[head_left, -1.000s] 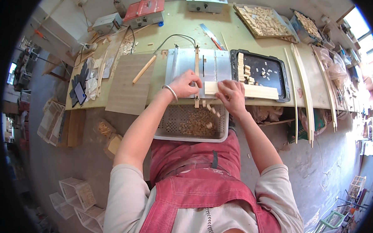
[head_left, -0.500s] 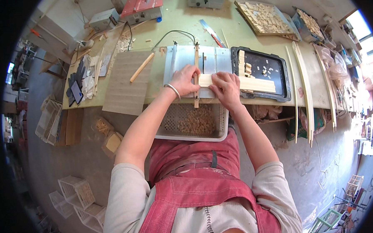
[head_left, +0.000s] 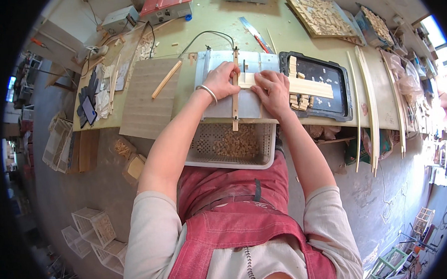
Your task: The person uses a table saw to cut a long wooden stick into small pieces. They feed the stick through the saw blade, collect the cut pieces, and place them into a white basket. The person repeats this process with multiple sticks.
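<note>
On a small metal table saw (head_left: 215, 65), my left hand (head_left: 222, 80) is closed on a narrow upright wooden bar (head_left: 235, 106), fingertips at its right side. Just to the right, my right hand (head_left: 273, 91) has its fingers bent and pressed over a bundle of pale wooden strips (head_left: 313, 87). The strips lie crosswise, their left ends against the bar and their right ends out over a black tray (head_left: 348, 96). A thin dark blade (head_left: 244, 65) stands just beyond the strips. Part of the bundle is hidden under my right hand.
Below the table edge, a white perforated basket (head_left: 204, 145) holds many small wooden blocks. Small blocks (head_left: 301, 102) lie in the tray. A brown board (head_left: 147, 100) with a loose stick (head_left: 167, 79) is at left; long strips (head_left: 368, 108) overhang at right. A ruler (head_left: 255, 34) lies behind.
Both hands, the wooden bar and the strips have shifted slightly away from me. The strips' right ends have moved farther over the tray, uncovering small blocks at its near side.
</note>
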`<act>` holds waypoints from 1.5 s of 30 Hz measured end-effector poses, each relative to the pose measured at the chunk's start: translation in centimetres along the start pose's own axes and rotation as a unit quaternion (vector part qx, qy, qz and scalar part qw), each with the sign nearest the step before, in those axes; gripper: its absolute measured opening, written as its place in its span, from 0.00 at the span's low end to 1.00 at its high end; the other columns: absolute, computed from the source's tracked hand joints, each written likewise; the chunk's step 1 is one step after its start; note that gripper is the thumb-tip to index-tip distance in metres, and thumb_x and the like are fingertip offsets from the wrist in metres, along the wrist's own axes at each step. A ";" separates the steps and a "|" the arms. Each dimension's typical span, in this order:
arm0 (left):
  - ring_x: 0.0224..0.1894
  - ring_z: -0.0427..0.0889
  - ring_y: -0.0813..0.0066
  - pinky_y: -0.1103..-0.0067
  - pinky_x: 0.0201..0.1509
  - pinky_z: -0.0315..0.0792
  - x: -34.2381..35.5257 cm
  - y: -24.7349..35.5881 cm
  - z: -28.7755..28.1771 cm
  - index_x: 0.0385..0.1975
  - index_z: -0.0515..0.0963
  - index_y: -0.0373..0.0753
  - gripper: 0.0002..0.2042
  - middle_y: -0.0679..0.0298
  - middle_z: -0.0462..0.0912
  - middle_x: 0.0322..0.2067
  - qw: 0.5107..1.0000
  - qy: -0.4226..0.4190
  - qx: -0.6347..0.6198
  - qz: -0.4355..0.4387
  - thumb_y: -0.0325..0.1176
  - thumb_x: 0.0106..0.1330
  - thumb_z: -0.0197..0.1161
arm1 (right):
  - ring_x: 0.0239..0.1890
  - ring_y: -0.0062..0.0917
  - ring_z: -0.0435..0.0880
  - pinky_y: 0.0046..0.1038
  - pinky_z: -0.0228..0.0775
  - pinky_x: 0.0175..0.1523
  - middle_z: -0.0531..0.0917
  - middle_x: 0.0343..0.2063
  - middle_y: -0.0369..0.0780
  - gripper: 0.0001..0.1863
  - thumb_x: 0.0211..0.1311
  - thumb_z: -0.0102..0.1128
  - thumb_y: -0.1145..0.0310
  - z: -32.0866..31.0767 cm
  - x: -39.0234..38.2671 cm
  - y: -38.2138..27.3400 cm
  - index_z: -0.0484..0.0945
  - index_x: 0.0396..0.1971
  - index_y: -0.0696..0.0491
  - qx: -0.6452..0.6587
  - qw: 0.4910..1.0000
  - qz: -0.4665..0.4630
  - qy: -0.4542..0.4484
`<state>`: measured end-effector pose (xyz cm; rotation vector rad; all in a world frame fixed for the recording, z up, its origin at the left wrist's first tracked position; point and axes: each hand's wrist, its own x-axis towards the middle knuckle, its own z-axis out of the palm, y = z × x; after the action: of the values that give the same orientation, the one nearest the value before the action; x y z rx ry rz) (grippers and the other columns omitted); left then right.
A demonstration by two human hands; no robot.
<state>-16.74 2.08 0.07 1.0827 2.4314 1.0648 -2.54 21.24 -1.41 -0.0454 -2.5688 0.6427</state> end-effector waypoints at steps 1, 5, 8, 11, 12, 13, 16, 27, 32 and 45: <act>0.41 0.79 0.70 0.76 0.51 0.80 0.2 0.0 -0.1 0.47 0.78 0.38 0.23 0.63 0.79 0.42 1.000 -0.004 0.006 -0.004 0.36 0.51 0.76 | 0.61 0.34 0.76 0.42 0.55 0.73 0.83 0.53 0.39 0.21 0.63 0.72 0.56 0.0 0.2 0.1 0.87 0.53 0.48 0.001 1.000 0.002 -0.002; 0.42 0.79 0.71 0.76 0.51 0.80 1.2 -0.2 -0.3 0.48 0.78 0.39 0.24 0.62 0.79 0.42 1.000 -0.002 0.008 -0.009 0.37 0.51 0.76 | 0.61 0.35 0.76 0.42 0.54 0.74 0.83 0.54 0.39 0.21 0.63 0.71 0.56 0.2 1.0 0.4 0.87 0.54 0.48 0.002 1.000 0.008 -0.006; 0.43 0.80 0.68 0.74 0.52 0.80 1.5 -0.2 -0.5 0.48 0.78 0.42 0.24 0.62 0.79 0.42 1.000 -0.008 0.020 -0.019 0.39 0.51 0.77 | 0.62 0.35 0.76 0.42 0.54 0.74 0.83 0.54 0.39 0.20 0.64 0.71 0.56 0.5 1.6 0.7 0.87 0.54 0.47 0.004 1.000 0.014 -0.001; 0.46 0.81 0.64 0.72 0.54 0.78 0.7 0.7 -0.8 0.47 0.79 0.44 0.24 0.61 0.78 0.43 0.996 -0.023 0.083 -0.009 0.41 0.51 0.77 | 0.62 0.36 0.76 0.41 0.57 0.72 0.83 0.54 0.39 0.21 0.65 0.71 0.56 0.4 1.1 0.9 0.87 0.54 0.48 -0.007 1.000 0.014 -0.003; 0.47 0.81 0.62 0.71 0.55 0.78 0.1 1.1 -0.9 0.47 0.79 0.45 0.24 0.60 0.78 0.43 0.994 -0.027 0.111 -0.002 0.43 0.51 0.78 | 0.62 0.36 0.76 0.40 0.58 0.71 0.84 0.55 0.40 0.21 0.65 0.71 0.56 0.3 0.7 0.9 0.87 0.55 0.49 -0.013 1.000 0.011 -0.005; 0.49 0.81 0.57 0.68 0.57 0.76 -0.7 1.4 -1.3 0.46 0.79 0.47 0.24 0.58 0.77 0.46 0.989 -0.050 0.138 0.001 0.46 0.51 0.78 | 0.62 0.36 0.76 0.43 0.55 0.74 0.83 0.54 0.39 0.21 0.65 0.70 0.55 0.3 0.0 0.9 0.87 0.54 0.47 -0.004 1.000 0.013 -0.003; 0.48 0.80 0.57 0.69 0.59 0.75 -3.1 2.8 -1.9 0.45 0.81 0.47 0.22 0.57 0.75 0.46 0.983 -0.102 0.146 0.040 0.48 0.53 0.78 | 0.61 0.36 0.76 0.44 0.55 0.73 0.83 0.54 0.39 0.21 0.65 0.71 0.55 -0.9 -2.3 0.2 0.87 0.54 0.48 0.004 1.000 0.021 -0.009; 0.40 0.77 0.71 0.75 0.49 0.78 -5.6 2.6 -0.2 0.45 0.79 0.39 0.21 0.62 0.76 0.40 0.997 -0.071 -0.030 0.002 0.36 0.53 0.79 | 0.59 0.37 0.77 0.43 0.57 0.72 0.83 0.54 0.39 0.24 0.61 0.74 0.57 -1.4 -5.8 -4.1 0.85 0.54 0.52 0.031 0.999 0.001 -0.006; 0.39 0.78 0.71 0.75 0.48 0.79 -5.3 2.4 0.5 0.43 0.78 0.38 0.22 0.62 0.76 0.38 0.998 -0.049 -0.031 0.015 0.36 0.51 0.81 | 0.63 0.36 0.76 0.47 0.51 0.77 0.83 0.56 0.40 0.25 0.61 0.73 0.55 -0.6 -5.5 -4.2 0.83 0.56 0.51 0.042 0.998 0.031 -0.018; 0.41 0.77 0.71 0.75 0.49 0.79 -5.4 1.8 0.4 0.45 0.78 0.39 0.23 0.63 0.76 0.39 0.998 -0.052 -0.036 0.015 0.35 0.51 0.79 | 0.65 0.36 0.75 0.48 0.50 0.77 0.82 0.57 0.39 0.22 0.65 0.72 0.59 -2.7 -5.8 -1.8 0.85 0.56 0.52 0.023 0.999 0.014 -0.040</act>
<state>-11.91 -0.83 0.79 1.1265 2.2851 1.0687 3.93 19.93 -1.15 -0.0403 -2.6327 0.7269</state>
